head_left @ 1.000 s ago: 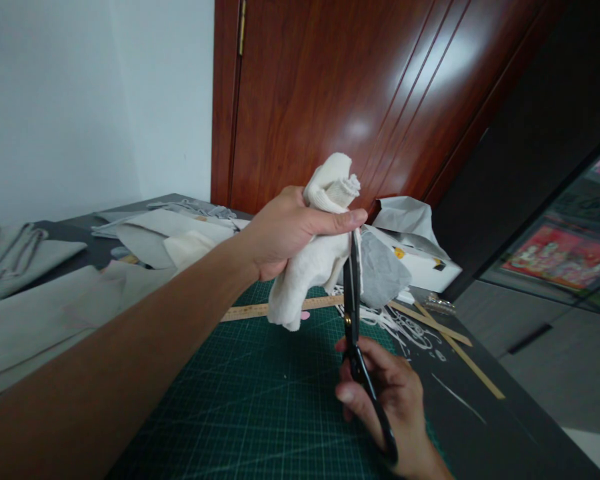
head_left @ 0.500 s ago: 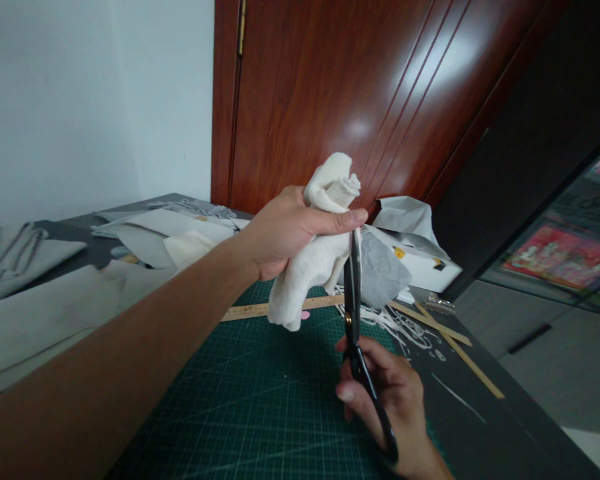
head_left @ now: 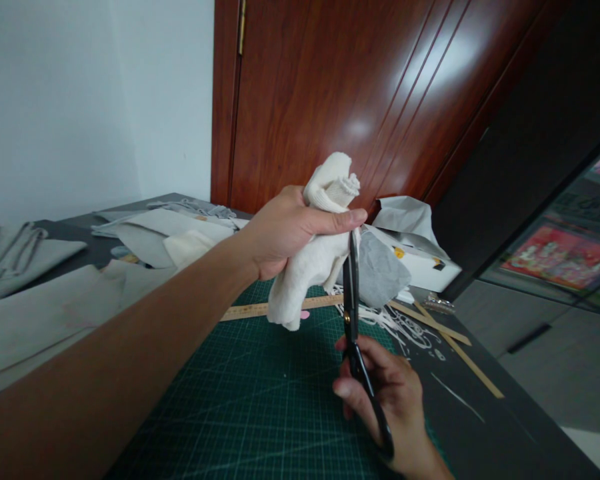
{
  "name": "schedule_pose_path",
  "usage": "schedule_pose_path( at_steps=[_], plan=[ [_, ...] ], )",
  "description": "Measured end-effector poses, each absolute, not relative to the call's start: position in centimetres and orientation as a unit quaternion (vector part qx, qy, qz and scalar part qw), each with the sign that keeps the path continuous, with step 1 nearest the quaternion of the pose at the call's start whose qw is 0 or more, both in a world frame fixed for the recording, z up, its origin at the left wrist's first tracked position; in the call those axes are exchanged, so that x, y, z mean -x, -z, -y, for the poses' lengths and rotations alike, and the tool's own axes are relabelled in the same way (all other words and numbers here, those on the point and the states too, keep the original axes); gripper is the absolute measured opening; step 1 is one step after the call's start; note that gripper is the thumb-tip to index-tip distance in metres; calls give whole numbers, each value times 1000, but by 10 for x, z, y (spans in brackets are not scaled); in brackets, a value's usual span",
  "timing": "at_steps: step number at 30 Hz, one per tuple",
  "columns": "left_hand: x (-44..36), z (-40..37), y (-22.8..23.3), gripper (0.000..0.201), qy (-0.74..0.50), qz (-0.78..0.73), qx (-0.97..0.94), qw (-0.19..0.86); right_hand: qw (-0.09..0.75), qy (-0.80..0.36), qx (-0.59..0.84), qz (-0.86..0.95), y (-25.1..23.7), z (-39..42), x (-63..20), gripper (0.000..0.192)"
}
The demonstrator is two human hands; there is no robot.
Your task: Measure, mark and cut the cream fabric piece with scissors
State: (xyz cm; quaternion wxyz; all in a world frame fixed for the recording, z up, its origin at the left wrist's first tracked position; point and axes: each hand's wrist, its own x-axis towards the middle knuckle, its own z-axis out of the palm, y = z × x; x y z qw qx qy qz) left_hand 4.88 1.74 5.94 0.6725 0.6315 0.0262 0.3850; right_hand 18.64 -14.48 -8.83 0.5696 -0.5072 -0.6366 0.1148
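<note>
Bunched in my left hand (head_left: 295, 230) is a piece of white cloth (head_left: 300, 280), held up above the green cutting mat (head_left: 260, 400). The thumb presses across its front, and one end of the cloth hangs down on the near side. My right hand (head_left: 387, 393) grips black-handled scissors (head_left: 351, 293), their blades pointing up. The blade tips meet the cloth's right edge just below my left thumb; whether they are between layers is hard to see. The left fingers behind the cloth are hidden.
A wooden ruler (head_left: 250, 311) crosses the mat. White cord scraps (head_left: 390, 323) and wooden strips (head_left: 460, 353) lie on the right. Folded pale fabric (head_left: 35, 320) covers the left side. A white box (head_left: 425, 267) and grey cloth (head_left: 383, 267) stand behind, before a wooden door (head_left: 320, 87).
The scissor handles have shifted slightly up and left, and my right thumb has moved a little left with them. My left hand and the cloth stay nearly still.
</note>
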Motion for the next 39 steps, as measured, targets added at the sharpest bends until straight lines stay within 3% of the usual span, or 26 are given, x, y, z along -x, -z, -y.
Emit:
schedule_pose_path(
  at_steps=[39],
  plan=[
    [-43, -18, -62, 18, -358, -20, -662, 658, 590, -138, 503, 617, 86, 142, -184, 25]
  ],
)
